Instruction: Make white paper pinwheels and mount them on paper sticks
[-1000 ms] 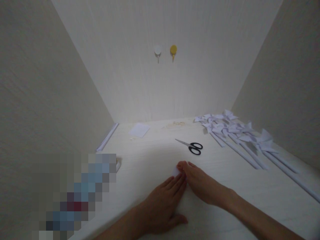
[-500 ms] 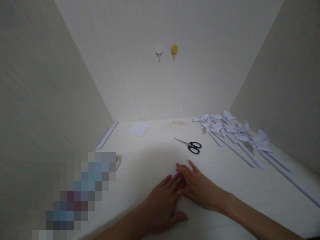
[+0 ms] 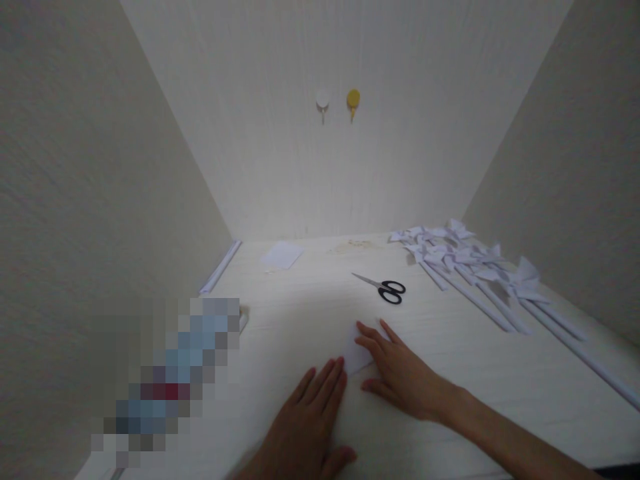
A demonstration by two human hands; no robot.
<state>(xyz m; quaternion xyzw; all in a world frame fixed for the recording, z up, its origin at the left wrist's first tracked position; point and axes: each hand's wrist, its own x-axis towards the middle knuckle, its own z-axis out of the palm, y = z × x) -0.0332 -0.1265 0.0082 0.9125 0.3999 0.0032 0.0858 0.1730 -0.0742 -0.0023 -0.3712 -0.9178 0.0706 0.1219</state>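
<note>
A small piece of white paper lies flat on the pale table, partly covered by my right hand. The fingers of that hand are spread and rest over the paper's right side. My left hand lies flat, palm down, with its fingertips at the paper's lower left edge and its thumb apart. Beyond my right hand are black-handled scissors, their blades closed and pointing to the upper left. How much paper is under my right hand is hidden.
Several paper pinwheels on rolled paper sticks lie at the right. At the back left are a square paper sheet and a rolled paper stick. A blurred-out object stands at the left. White and yellow hooks hang on the back wall.
My left hand has slid away from my right hand, down and to the left, uncovering more of the paper. My right hand has barely moved. The view has shifted slightly.
</note>
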